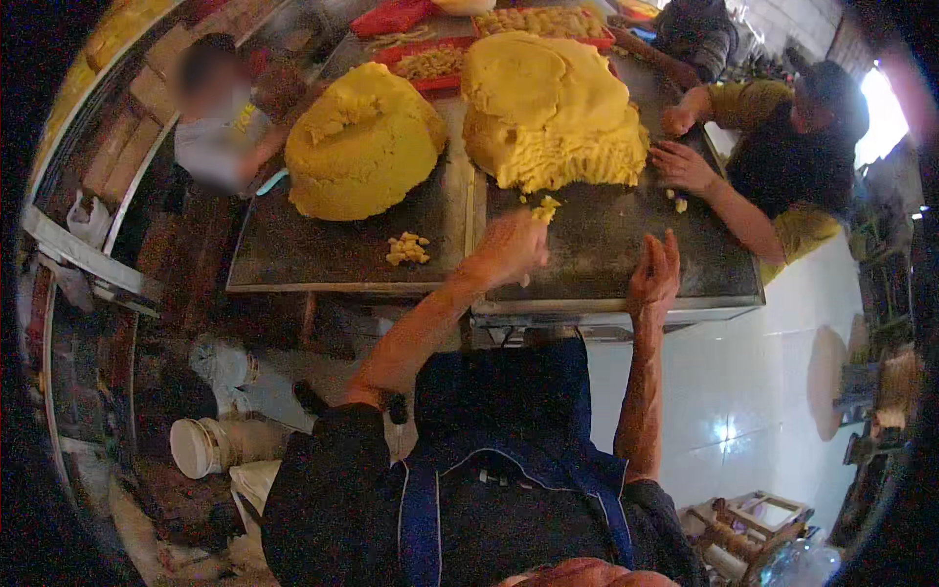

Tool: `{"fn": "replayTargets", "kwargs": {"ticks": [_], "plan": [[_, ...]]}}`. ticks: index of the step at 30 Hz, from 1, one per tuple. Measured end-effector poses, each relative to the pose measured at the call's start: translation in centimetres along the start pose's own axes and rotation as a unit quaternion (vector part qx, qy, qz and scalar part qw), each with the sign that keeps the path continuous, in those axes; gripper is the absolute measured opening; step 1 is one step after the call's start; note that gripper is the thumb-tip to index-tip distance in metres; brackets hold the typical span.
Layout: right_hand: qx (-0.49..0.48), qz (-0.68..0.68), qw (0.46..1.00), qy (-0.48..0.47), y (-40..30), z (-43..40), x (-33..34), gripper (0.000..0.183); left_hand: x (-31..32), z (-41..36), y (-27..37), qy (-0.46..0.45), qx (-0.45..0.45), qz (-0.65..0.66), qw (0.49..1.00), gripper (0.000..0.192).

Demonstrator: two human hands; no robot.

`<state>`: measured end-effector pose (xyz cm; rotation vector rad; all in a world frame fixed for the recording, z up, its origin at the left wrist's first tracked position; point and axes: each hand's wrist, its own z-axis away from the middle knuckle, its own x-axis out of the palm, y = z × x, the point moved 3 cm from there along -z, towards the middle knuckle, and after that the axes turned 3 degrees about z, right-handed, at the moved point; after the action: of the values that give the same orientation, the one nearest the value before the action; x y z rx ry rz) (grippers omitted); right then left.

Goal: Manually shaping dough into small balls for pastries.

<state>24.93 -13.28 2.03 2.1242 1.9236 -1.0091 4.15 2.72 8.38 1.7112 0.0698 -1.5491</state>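
Observation:
A large block of yellow dough (550,110), torn and ridged along its front, rests on the dark worktable (587,257). My left hand (513,246) is just in front of it, curled and blurred by motion. A small torn bit of yellow dough (545,209) shows at its far side; whether the fingers hold it is unclear. My right hand (655,271) is raised over the table's front edge, fingers extended, with nothing seen in it. To the left sits a second, rounded dough mound (367,147). A little heap of dough pieces (408,249) lies nearer the front edge.
Red trays (433,64) of small dough pieces stand behind the mounds. At the right, a co-worker's hands (686,165) reach beside the block, near small crumbs (679,202). Another person (220,117) is at the left. A lidded white bucket (194,447) is down at the left.

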Motion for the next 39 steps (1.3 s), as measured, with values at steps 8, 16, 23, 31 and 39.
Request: {"fn": "replayTargets", "kwargs": {"ticks": [8,16,23,31,39], "plan": [[0.104,-0.093,0.988,-0.066,0.9,0.0,0.6,0.036,5.2,-1.3,-1.3,0.363,0.222,-0.273,0.863,0.029],[0.045,-0.03,0.998,0.028,0.6,-0.1,0.1,0.037,5.9,-0.7,1.2,0.277,0.306,-0.286,0.865,0.025],[0.257,-0.159,0.951,-0.068,0.3,0.5,-0.5,0.04,5.0,-1.6,-1.8,0.434,0.204,-0.157,0.863,0.021],[0.296,-0.421,0.844,-0.15,-8.4,4.4,0.9,0.03,5.3,3.3,-6.5,0.21,0.082,0.061,0.972,0.013],[-0.094,-0.075,0.97,-0.212,-13.7,4.9,1.1,0.031,6.8,4.4,-4.5,0.244,0.039,-0.009,0.969,0.009]]}}
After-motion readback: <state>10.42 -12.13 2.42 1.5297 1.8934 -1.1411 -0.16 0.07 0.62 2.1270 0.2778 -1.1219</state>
